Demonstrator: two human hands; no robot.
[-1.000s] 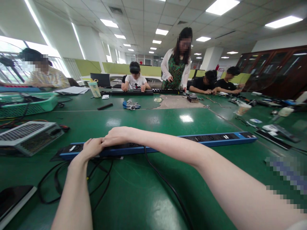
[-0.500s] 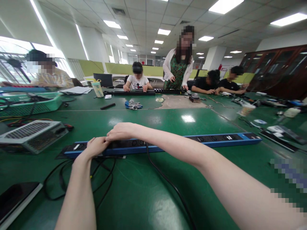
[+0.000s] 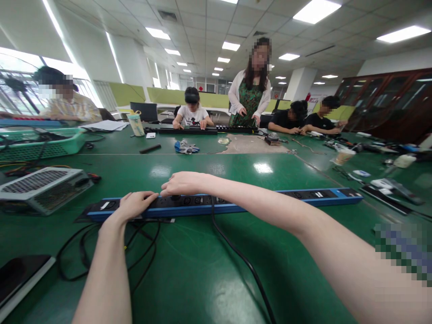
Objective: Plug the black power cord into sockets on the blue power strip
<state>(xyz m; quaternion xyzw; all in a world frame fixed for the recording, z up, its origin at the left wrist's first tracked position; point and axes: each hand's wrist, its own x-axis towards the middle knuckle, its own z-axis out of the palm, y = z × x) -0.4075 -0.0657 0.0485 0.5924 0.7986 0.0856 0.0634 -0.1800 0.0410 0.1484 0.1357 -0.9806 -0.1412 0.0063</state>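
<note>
A long blue and black power strip (image 3: 263,201) lies across the green table (image 3: 202,274) in front of me. My left hand (image 3: 135,203) rests flat on the strip near its left end, pressing down on it. My right hand (image 3: 184,183) reaches across and sits over the strip just right of the left one, fingers curled on a black plug there. A black cable (image 3: 236,254) runs from under my right hand toward me. What the fingertips grip is hidden.
A grey vented metal box (image 3: 40,188) sits at left, a green basket (image 3: 43,145) behind it. Loose black cables (image 3: 77,256) loop near my left arm; a dark flat device (image 3: 20,279) lies at the lower left. Several people work at the far side; small parts lie at right.
My right hand has slid a little to the right along the strip, away from my left hand, so the two no longer touch. The standing person lifted both hands.
</note>
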